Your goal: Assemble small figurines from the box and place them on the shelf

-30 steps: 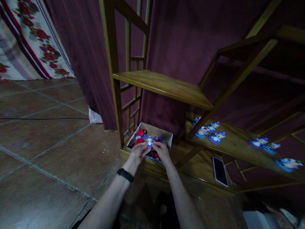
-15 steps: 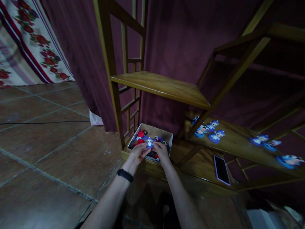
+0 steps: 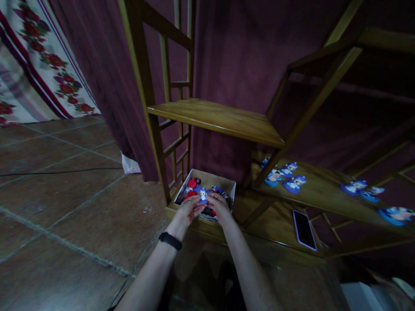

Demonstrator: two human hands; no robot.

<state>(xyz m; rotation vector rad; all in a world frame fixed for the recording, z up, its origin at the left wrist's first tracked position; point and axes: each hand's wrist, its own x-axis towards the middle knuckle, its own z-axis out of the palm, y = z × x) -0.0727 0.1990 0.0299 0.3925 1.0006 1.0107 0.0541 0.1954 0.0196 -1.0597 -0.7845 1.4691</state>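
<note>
A small purple-and-white figurine [image 3: 203,195] on a round purple base is held upright between my two hands. My left hand [image 3: 189,209] pinches its base from the left, and my right hand [image 3: 218,204] grips it from the right. Both hands are over the front of an open cardboard box [image 3: 218,176]. Inside the box lie several figurines with red, purple and black parts [image 3: 192,183], partly hidden by my fingers.
The box stands on the low board of a wooden shelf unit [image 3: 217,119]. Several similar figurines [image 3: 295,184] stand on a shelf to the right. A phone [image 3: 304,230] lies on the lower board. A cable [image 3: 61,172] crosses the tiled floor at left.
The figurine appears turned slightly and a little more upright between my fingers. Both hands stay over the box, and the view has shifted slightly.
</note>
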